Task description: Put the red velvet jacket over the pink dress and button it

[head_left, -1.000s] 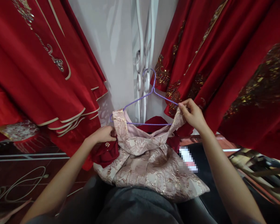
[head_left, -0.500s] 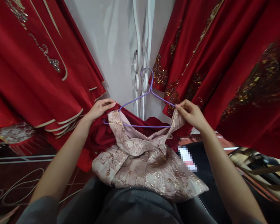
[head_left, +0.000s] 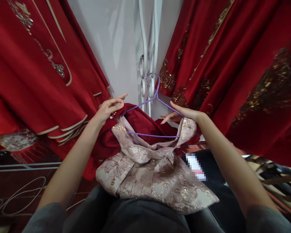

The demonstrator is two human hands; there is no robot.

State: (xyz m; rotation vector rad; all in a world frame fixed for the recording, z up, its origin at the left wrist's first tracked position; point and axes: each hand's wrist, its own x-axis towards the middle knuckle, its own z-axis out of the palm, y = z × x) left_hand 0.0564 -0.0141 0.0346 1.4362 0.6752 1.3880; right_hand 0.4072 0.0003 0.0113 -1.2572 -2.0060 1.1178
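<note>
A pink-and-gold brocade dress (head_left: pixel 138 155) lies over my lap, its straps on a purple hanger (head_left: pixel 145 103). My left hand (head_left: pixel 109 108) is closed in a pinch above the left strap, on the edge of a dark red garment (head_left: pixel 140 119) that shows behind the hanger. Small beads hang under those fingers. At the other side my right hand (head_left: pixel 184 113) is open, thumb and fingers apart around the right arm of the hanger, its wrist beside the right strap. Some of its fingers are hidden behind the hanger.
Red gowns with beading hang on the left (head_left: pixel 50 87) and right (head_left: pixel 223 74). White scrolled metalwork (head_left: pixel 145 48) stands ahead, behind the hanger hook. A pale cable (head_left: pixel 21 194) lies on the floor at left. On a dark surface at right is a blurred-out bright patch (head_left: pixel 196 166).
My right hand has let go of the right strap and reached inward, fingers spread past the hanger. The dark red garment has risen behind the hanger beside my left hand.
</note>
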